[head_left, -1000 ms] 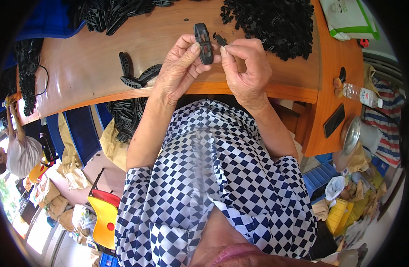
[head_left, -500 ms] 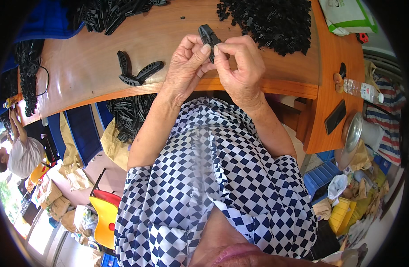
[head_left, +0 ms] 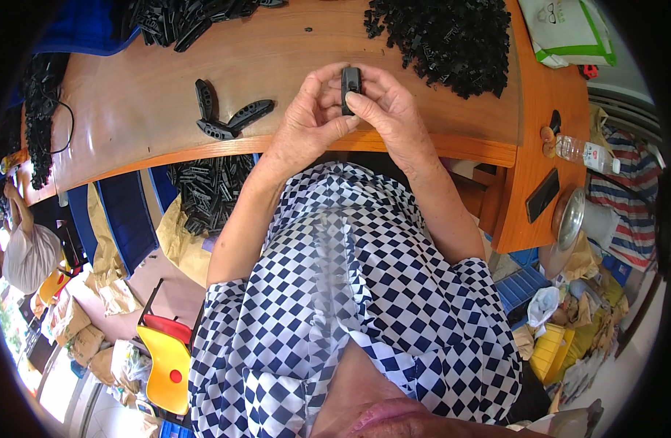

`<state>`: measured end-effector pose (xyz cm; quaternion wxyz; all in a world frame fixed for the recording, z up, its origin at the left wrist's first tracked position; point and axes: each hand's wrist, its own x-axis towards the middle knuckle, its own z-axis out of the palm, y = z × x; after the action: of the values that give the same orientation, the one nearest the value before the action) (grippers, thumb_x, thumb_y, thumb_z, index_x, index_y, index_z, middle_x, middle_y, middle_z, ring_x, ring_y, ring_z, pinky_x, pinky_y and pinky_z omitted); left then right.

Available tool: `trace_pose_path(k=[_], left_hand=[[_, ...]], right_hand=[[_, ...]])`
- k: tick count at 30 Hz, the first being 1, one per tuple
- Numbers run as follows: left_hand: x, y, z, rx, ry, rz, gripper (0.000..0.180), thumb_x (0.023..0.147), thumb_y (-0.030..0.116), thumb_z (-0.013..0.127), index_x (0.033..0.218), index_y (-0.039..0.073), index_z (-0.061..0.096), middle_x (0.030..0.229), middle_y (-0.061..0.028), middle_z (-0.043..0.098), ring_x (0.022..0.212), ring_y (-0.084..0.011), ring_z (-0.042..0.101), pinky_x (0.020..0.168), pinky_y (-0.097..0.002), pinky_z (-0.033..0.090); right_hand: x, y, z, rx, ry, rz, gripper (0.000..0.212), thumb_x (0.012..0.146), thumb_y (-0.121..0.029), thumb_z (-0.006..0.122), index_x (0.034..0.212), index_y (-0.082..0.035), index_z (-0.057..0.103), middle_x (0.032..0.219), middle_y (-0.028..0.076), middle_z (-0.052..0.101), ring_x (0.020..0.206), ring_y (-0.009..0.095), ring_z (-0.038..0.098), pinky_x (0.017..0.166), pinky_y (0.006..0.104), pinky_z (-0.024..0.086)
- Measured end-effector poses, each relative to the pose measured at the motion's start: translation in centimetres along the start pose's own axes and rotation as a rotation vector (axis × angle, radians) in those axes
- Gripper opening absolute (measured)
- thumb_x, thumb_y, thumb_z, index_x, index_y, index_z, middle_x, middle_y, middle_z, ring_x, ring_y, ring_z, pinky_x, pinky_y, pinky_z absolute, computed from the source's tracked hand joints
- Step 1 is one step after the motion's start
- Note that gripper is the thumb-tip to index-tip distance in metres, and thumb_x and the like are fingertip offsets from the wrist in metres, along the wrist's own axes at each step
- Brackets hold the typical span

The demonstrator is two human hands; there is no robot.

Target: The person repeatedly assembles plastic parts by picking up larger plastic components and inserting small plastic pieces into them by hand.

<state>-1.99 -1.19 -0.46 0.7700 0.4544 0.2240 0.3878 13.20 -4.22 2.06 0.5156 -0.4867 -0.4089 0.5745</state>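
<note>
A small, dark, elongated plastic part [head_left: 351, 82] stands nearly upright between my two hands, above the table's front edge. My left hand [head_left: 310, 115] is curled round its left side, with the thumb near the lower end. My right hand [head_left: 391, 111] grips it from the right, its thumb pressed on the face and its fingers behind. To the left of my hands, three curved black plastic pieces [head_left: 250, 113] with holes along them lie close together on the wooden table [head_left: 160, 91].
A heap of small black parts [head_left: 452, 44] covers the table's back right; longer black parts [head_left: 178, 22] lie back left. On the right side are a plastic bottle [head_left: 588, 154] and a phone [head_left: 543, 196]. Another person [head_left: 30, 252] works at far left. A yellow-red chair [head_left: 164, 365] stands lower left.
The black part has turned from tilted to nearly upright and come slightly lower. My right hand has shifted from a fingertip pinch to a thumb press on its face.
</note>
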Motion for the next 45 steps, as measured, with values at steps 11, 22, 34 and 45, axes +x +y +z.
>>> trace_pose_path(k=[11, 22, 34, 45], left_hand=[[-0.4, 0.4, 0.3, 0.241, 0.076, 0.021, 0.045, 0.087, -0.006, 0.062, 0.126, 0.007, 0.044, 0.104, -0.0048, 0.061, 0.092, -0.0105, 0.06, 0.079, -0.026, 0.052], [2.8, 5.0, -0.7, 1.504, -0.197, 0.17, 0.024, 0.086, 0.018, 0.064, 0.108, 0.01, 0.056, 0.091, -0.0127, 0.063, 0.08, -0.0343, 0.063, 0.07, -0.0441, 0.051], [14.1, 4.6, -4.0, 1.83, 0.157, 0.467, 0.01, 0.082, 0.003, 0.05, 0.089, 0.001, 0.055, 0.094, -0.0172, 0.055, 0.093, -0.0356, 0.057, 0.079, -0.044, 0.048], [10.6, 4.5, -4.5, 0.81, 0.238, 0.028, 0.018, 0.085, 0.013, 0.065, 0.1, 0.006, 0.057, 0.092, -0.0118, 0.061, 0.086, -0.0288, 0.064, 0.072, -0.0376, 0.052]], right_hand=[[-0.2, -0.3, 0.1, -0.081, 0.017, 0.012, 0.029, 0.093, -0.005, 0.059, 0.118, 0.006, 0.052, 0.109, 0.012, 0.066, 0.096, 0.015, 0.064, 0.083, 0.026, 0.053], [7.7, -3.3, -6.9, -1.659, 0.064, -0.849, 0.016, 0.076, -0.009, 0.066, 0.092, -0.009, 0.068, 0.093, 0.001, 0.056, 0.093, 0.019, 0.052, 0.08, 0.0364, 0.038], [9.0, -5.1, -6.4, -1.797, -0.223, -0.755, 0.013, 0.08, -0.013, 0.068, 0.092, -0.009, 0.07, 0.095, 0.0, 0.057, 0.096, 0.016, 0.051, 0.085, 0.0335, 0.038], [8.9, -4.5, -6.3, -0.29, -0.117, -0.251, 0.013, 0.095, -0.011, 0.059, 0.107, -0.007, 0.059, 0.088, 0.004, 0.065, 0.07, 0.011, 0.059, 0.065, 0.0234, 0.05]])
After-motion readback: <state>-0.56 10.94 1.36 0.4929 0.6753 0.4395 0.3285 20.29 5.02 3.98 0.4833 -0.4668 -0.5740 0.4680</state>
